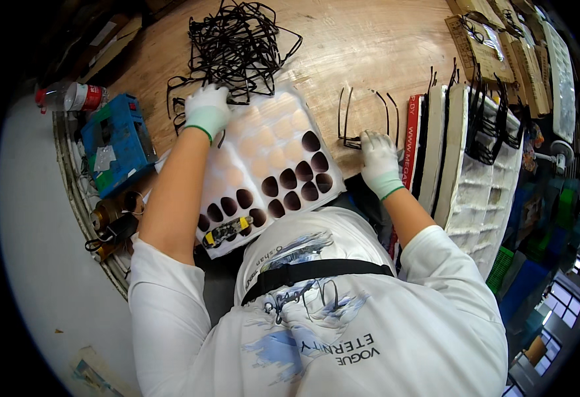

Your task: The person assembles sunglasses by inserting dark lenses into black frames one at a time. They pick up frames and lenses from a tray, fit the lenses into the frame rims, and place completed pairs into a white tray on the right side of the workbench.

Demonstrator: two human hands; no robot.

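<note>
If the left hand (208, 110) yanks that upper-left glasses tangle (232, 56), stuff could bend. Can't tell if its or right hand (378, 159) fingers are clamped.

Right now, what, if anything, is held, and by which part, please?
Grip unclear: right hand at the front of an eyeglass frame, left hand at the frame pile.

Tangled heap of black eyeglass frames (237, 49) on the wooden table (369, 46), separate black spectacles (351, 142) off to the right, temples unfolded, pointing tablewards.
</note>
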